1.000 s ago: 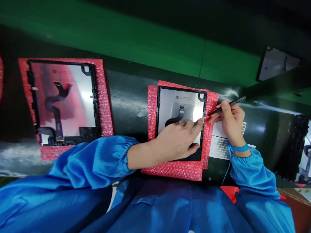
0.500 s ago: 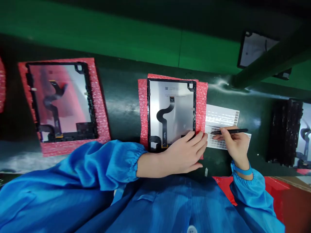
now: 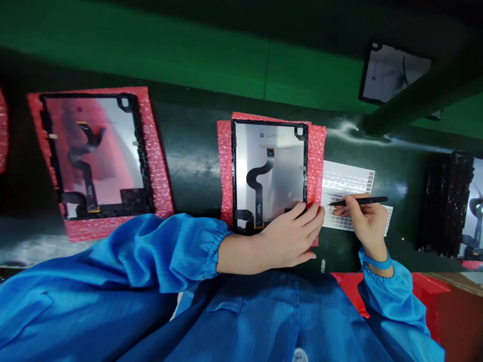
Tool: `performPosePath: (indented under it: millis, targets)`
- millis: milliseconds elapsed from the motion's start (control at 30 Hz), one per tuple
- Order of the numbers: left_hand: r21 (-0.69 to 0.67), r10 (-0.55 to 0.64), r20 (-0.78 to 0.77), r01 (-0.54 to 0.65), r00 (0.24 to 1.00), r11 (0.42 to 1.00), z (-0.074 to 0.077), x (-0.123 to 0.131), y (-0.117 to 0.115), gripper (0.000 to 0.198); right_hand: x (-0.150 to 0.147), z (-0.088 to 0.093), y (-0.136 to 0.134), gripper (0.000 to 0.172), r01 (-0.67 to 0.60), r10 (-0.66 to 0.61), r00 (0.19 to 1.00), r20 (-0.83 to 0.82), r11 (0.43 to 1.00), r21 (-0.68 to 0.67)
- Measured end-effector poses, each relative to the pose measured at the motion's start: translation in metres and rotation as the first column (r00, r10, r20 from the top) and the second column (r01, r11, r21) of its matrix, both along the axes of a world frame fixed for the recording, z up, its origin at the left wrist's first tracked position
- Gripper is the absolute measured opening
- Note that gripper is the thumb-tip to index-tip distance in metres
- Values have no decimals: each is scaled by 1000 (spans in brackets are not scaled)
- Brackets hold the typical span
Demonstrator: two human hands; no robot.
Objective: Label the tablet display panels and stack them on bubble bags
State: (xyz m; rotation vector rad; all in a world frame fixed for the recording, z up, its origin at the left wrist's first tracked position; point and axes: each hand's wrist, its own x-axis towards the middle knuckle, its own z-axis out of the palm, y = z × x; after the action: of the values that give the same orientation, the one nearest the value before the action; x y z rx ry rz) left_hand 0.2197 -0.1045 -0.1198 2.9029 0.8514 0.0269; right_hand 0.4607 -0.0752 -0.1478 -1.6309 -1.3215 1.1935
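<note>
A tablet display panel [image 3: 285, 171] in a black frame lies face down on pink bubble wrap [image 3: 315, 156], a dark ribbon cable [image 3: 258, 196] curving across its silvery back. My left hand [image 3: 289, 236] rests over the panel's lower right corner, fingers stretched out towards the frame's right edge; they hide that corner. In my right hand [image 3: 368, 221] is a pair of black tweezers [image 3: 368, 200], pinched between thumb and fingers. Its tips are over a white sheet of small grey stickers [image 3: 341, 221], beside the wrap. A second white sheet [image 3: 347, 176] lies just behind.
To the left, another framed panel [image 3: 109, 166] lies on pink bubble wrap. Black frames [image 3: 439, 201] stand stacked at the right, beside a further panel [image 3: 477, 176]. Behind a dark green post [image 3: 415, 95] sits one more panel [image 3: 388, 75]. A small clear piece [image 3: 323, 265] lies near the table's front edge.
The view has shifted slightly. Both hands keep nearly the same places, the left on the panel's corner and the right with the tweezers over the stickers.
</note>
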Motion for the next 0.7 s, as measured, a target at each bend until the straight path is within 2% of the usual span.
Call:
performPosePath:
  millis: [267, 467, 700]
  targets:
    - [-2, -2, 16, 2, 1000, 1000, -5, 6, 3, 72, 3, 4, 3, 33, 61, -60, 998, 37, 998, -13]
    - [-8, 8, 50, -7, 999, 1000, -5, 7, 2, 66, 8, 5, 2, 31, 25, -26, 994, 108, 1000, 8]
    - [-9, 16, 93, -15, 996, 1000, -11, 10, 1, 62, 8, 7, 7, 33, 44, -42, 997, 72, 999, -30]
